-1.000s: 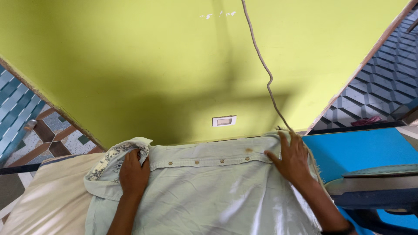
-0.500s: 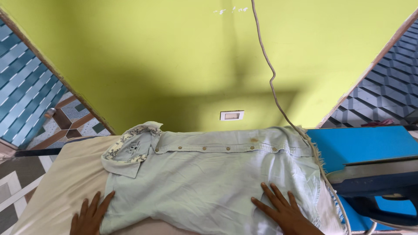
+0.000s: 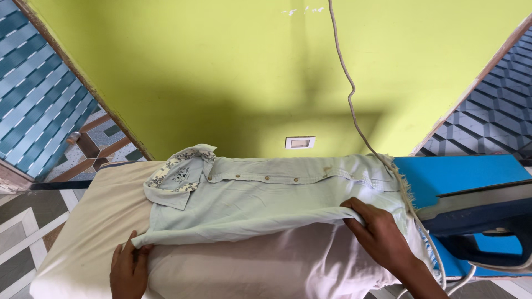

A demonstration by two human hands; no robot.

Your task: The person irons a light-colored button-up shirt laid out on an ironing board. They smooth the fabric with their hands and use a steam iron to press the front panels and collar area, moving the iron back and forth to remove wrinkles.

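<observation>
1. The left hand (image 3: 130, 269) pinches the near left edge of a pale green button-up shirt (image 3: 249, 199), fingers closed on the cloth at the corner of the fold.
2. The right hand (image 3: 379, 235) grips the same near edge further right, thumb on top and fingers curled under the fabric, lifting it slightly off the surface.
3. The shirt lies flat across a cream-covered ironing table (image 3: 83, 232), its collar (image 3: 177, 176) with a patterned inner lining to the left and its row of buttons running along the far side.
4. Below the held edge, the shirt's whitish underside faces up, folded back toward the person.
5. A dark blue iron (image 3: 482, 221) rests on a bright blue pad (image 3: 454, 174) just right of the shirt, close to the right hand.
6. Its cord (image 3: 349, 94) runs up across the yellow-green wall (image 3: 221, 72), where a small white socket plate (image 3: 300, 142) sits above the table.
</observation>
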